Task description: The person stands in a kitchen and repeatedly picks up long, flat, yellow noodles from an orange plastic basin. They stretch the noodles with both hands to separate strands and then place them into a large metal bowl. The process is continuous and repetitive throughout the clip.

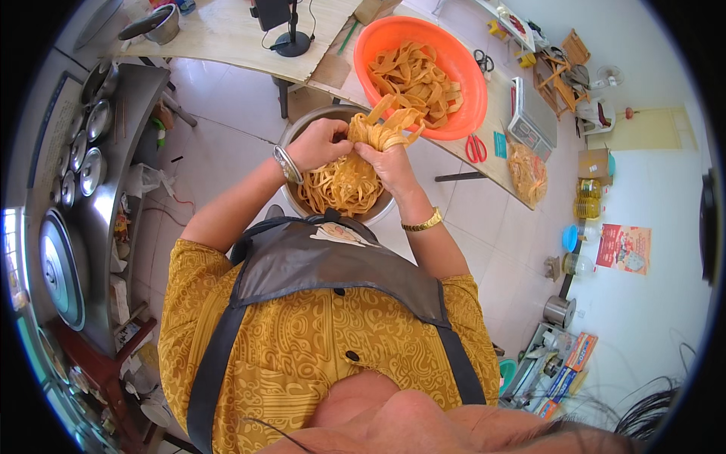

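Both hands are together above a large metal basin (290, 134). My right hand (391, 162) grips a bundle of broad yellow-brown strips (374, 131), some of whose ends stick up over the fist. At the bundle's left side, my left hand (324, 144) has its fingers bent against it; how firmly they hold is hidden. Beneath the hands, narrower strips (340, 190) lie heaped in the basin. An orange plastic basin (473, 108) with more broad strips (417, 79) stands on the table just beyond.
Red-handled scissors (476, 148), a digital scale (532, 116) and a bagged portion of strips (527, 173) lie on the table (454, 150) to the right. Black-handled scissors (483, 60) lie behind. A phone stand (292, 44) is at back left. Lidded pots (63, 267) line the left counter.
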The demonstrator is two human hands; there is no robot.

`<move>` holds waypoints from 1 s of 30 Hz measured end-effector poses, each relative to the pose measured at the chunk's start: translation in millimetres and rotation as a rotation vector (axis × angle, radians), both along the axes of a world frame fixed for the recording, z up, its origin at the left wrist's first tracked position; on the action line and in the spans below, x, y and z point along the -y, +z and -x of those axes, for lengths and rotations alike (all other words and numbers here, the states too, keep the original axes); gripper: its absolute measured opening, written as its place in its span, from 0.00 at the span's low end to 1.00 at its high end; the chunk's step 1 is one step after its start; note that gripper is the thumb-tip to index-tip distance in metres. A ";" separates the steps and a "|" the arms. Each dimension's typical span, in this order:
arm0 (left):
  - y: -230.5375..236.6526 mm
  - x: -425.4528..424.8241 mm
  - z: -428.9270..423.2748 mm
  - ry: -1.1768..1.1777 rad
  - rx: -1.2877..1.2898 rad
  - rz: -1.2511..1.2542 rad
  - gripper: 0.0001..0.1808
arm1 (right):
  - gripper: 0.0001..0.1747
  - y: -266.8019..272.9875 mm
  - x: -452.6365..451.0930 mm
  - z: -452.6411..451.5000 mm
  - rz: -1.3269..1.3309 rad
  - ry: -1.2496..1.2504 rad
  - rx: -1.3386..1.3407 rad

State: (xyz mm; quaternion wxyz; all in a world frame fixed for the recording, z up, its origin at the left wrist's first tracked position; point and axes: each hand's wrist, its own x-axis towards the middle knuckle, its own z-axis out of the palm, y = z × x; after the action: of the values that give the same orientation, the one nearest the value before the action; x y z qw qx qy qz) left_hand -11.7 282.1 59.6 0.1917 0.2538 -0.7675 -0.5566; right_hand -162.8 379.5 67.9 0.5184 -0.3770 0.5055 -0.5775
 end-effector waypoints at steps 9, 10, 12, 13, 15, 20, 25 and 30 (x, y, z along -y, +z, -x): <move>17.1 19.7 6.5 -0.117 0.080 0.242 0.11 | 0.15 -18.8 6.0 -3.7 -0.026 -0.083 -0.158; 17.5 17.8 9.0 -0.092 0.081 0.256 0.10 | 0.15 -17.6 5.5 -7.6 -0.010 -0.130 -0.062; 16.2 12.5 14.9 -0.039 0.082 0.287 0.10 | 0.16 -13.2 4.2 -14.0 0.031 -0.222 0.130; 8.9 12.8 18.3 0.027 0.077 0.300 0.10 | 0.15 -16.5 3.0 -10.3 0.055 -0.186 0.185; -26.1 19.2 25.4 0.165 0.069 0.324 0.10 | 0.14 -26.9 -1.3 0.1 0.101 -0.107 0.296; -134.4 119.4 -51.8 0.607 0.558 0.355 0.12 | 0.12 -13.0 -63.8 93.2 0.227 0.251 0.902; -116.5 173.3 -127.8 0.765 0.405 0.210 0.13 | 0.09 -25.5 -134.1 215.2 -0.094 -0.104 0.345; -60.9 115.0 -51.3 0.432 0.079 -0.855 0.12 | 0.13 -51.0 -129.5 192.9 -0.200 -0.161 0.534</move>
State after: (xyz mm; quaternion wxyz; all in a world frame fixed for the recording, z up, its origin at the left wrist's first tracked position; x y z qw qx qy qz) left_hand 39.7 167.0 -1.3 0.1521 0.4844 -0.4061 -0.7599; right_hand -355.8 509.0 16.9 0.6203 -0.1173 0.4338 -0.6429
